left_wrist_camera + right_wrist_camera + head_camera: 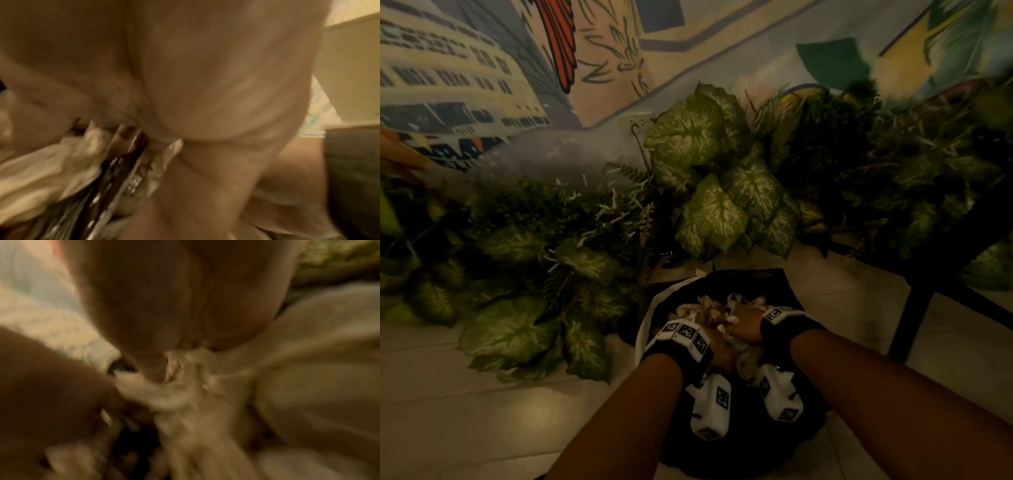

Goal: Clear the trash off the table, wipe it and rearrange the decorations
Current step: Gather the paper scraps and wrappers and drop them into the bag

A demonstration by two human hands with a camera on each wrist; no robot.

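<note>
Both my hands reach down into a black trash bin (736,452) that stands on the floor. Crumpled white and brown paper trash (714,306) fills its top. My left hand (720,351) is buried in the pile; in the left wrist view this left hand (131,134) grips a shiny foil wrapper (123,170) together with crumpled paper (51,170). My right hand (744,327) lies just to the right of it. The blurred right wrist view shows the right hand (160,369) with its fingers curled into a wad of white tissue (164,395).
Large green artificial plants (709,178) bank the wall behind and to the left of the bin. A dark table leg (914,308) stands to the right. Pale floor tiles (465,394) surround the bin. A painted mural (465,68) covers the wall.
</note>
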